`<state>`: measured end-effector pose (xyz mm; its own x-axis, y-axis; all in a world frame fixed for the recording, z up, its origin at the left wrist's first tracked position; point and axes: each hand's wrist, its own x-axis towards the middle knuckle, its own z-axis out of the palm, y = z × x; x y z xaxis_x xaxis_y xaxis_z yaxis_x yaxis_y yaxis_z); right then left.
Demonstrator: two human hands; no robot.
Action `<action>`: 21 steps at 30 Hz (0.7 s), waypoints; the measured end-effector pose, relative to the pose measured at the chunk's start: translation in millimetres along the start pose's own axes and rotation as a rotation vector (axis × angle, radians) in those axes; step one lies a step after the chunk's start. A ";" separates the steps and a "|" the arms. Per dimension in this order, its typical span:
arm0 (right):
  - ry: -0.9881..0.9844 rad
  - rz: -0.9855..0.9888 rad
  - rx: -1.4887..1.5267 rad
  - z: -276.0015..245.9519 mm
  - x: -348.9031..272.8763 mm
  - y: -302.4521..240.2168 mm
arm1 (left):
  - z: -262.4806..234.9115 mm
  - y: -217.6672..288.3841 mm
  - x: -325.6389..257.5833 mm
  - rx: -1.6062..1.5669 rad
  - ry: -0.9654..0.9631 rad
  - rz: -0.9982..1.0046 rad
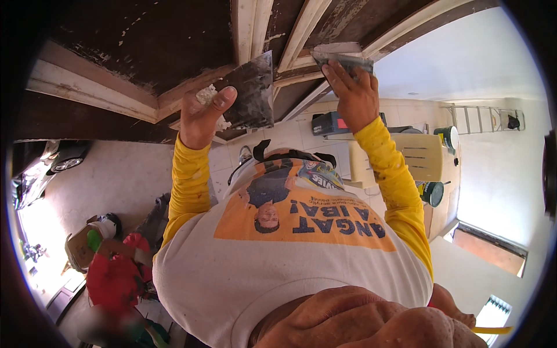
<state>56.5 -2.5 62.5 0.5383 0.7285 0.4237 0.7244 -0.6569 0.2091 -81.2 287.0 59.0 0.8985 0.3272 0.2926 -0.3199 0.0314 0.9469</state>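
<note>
Head view: left hand (200,119) pinches wide steel blade (252,93), thumb on its face, white filler (206,94) at the near edge. Right hand (355,95) fingers pressed flat on putty knife (342,58) against ceiling beam (301,32). I judge both light, springy and slippery; grip the handles.

Head view, close, seemingly tilted ceilingward

1. Strong daylight washes out the white wall (464,64) at right and the floor at lower left.
2. The dark wooden ceiling (145,40) sits in shadow.
3. Fisheye bending and a black vignette ring the frame.
4. The lower left corner is blurred.
</note>
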 end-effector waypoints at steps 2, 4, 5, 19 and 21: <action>-0.044 -0.024 0.049 -13.9 -10.6 -5.6 | 1.4 0.8 0.5 0.025 0.004 0.008; -0.040 0.012 0.044 -24.4 -18.7 -10.9 | 6.5 4.4 0.4 -0.010 0.056 -0.004; -0.036 0.032 0.040 -26.5 -19.4 -11.0 | 8.0 4.6 1.5 -0.027 0.079 -0.008; 0.004 -0.110 -0.149 0.0 8.2 14.7 | 9.1 -21.7 6.3 -0.120 -0.081 -0.211; 0.004 -0.127 -0.157 6.4 8.8 18.7 | 8.9 -23.4 6.2 -0.121 -0.075 -0.202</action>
<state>77.5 -7.1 64.5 0.4448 0.8067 0.3890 0.7099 -0.5824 0.3961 -65.5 279.8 39.8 0.9662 0.2321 0.1126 -0.1614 0.2035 0.9657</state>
